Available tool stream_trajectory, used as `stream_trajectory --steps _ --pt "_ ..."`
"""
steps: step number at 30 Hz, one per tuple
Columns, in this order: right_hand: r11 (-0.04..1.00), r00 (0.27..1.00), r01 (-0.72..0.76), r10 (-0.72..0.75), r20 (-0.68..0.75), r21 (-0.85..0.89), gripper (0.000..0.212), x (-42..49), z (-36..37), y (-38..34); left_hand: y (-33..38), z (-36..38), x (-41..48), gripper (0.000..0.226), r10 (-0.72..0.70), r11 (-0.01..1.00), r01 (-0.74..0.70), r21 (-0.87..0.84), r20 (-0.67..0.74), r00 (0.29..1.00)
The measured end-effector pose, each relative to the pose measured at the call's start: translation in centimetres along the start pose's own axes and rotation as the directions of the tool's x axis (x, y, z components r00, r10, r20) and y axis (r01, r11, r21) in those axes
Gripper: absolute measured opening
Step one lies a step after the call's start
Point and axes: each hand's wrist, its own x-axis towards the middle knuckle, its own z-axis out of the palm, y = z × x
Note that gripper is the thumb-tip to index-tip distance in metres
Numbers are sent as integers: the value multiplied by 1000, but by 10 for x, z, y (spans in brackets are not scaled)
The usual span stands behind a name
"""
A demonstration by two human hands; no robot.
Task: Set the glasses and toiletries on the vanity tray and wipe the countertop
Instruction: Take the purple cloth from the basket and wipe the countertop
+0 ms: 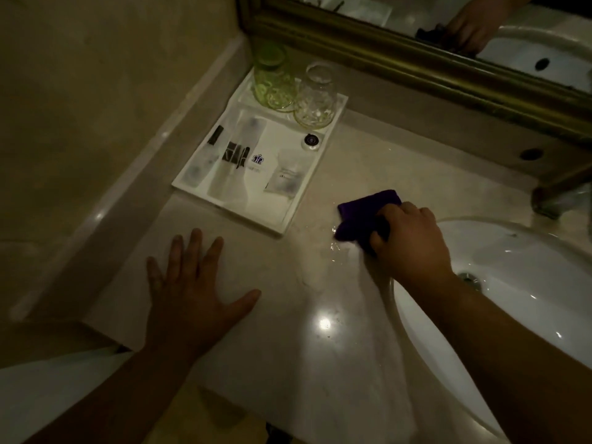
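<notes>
**Vanity table, dim light: stock on view**

I list, largest first:

- Table [288, 363]: pale stone, glossy, wet sheen near the cloth.
- Sink [512, 283]: white basin set into the table at right.
- Mirror [416, 59]: gilt frame along the back wall.
- Tray [288, 216]: white, in the back left corner of the table.
- Left hand [192, 296]: flat on the table, fingers spread wide, holding nothing.
- Right hand [410, 238]: closed on the cloth, pressing it to the table between tray and sink.
- Green glass [272, 78], clear glass [315, 97]: touching, at the tray's far end.
- Cloth [368, 209]: purple, folded.
- Toiletries [224, 158]: packets lying on the tray.
</notes>
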Motion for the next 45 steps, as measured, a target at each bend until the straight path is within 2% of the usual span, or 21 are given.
stream_trajectory --steps 2,5,7,10,12,18,24,28,32,35,38,40,42,43,45 --pt "977 989 -104 121 -85 185 27 15 -4 -1 0 1 1 110 0 1000 0 5 -2 1000" --pt "878 931 -199 307 -195 435 28 56 -12 -8 -1 2 0 109 -1 1000 1 9 -4 1000" --pt "862 930 -213 324 -175 460 32 85 -10 -15 -2 3 1 110 2 1000 -2 18 0 1000" --pt "987 984 -123 135 -116 107 39 104 10 -32 -3 4 2 110 7 1000 -7 26 -3 1000" --pt "999 991 -39 35 -125 -26 37 101 24 -41 -3 5 3 110 7 999 -7 37 -1 1000" --pt "986 981 169 -169 -94 -10 28 66 36 -56 -3 6 3 111 9 999 -9 39 -1 1000" --pt "950 949 313 -313 28 21 30 -3 42 -80 -1 4 3 111 -3 999 2 44 9 1000" --pt "931 926 358 -364 97 71 32 -56 41 -93 0 2 2 110 -3 1000 3 25 14 1000" --pt "907 894 379 -411 180 185 31 -69 29 -96 1 2 2 109 -5 1000 4 25 26 1000" --pt "889 932 202 -304 199 412 29 -62 9 -84 0 0 2 109 0 1000 -1 20 36 999" --pt "861 995 66 -96 33 505 24 -45 -14 -56 1 -1 2 108 -7 1000 7 6 35 999" --pt "886 994 23 32 -109 464 25 -21 -25 -31 2 -2 1 109 -14 1000 14 0 37 999" --pt "934 982 -11 78 -172 358 30 7 -28 -7 3 -3 1 109 -13 1000 13 3 38 999" --pt "959 986 -35 79 -149 280 35 19 -25 3 4 -4 1 109 -10 1000 10 4 37 999" --pt "989 998 -58 60 -13 134 41 34 -12 15 4 -5 1 109 -2 1000 2 2 35 999"
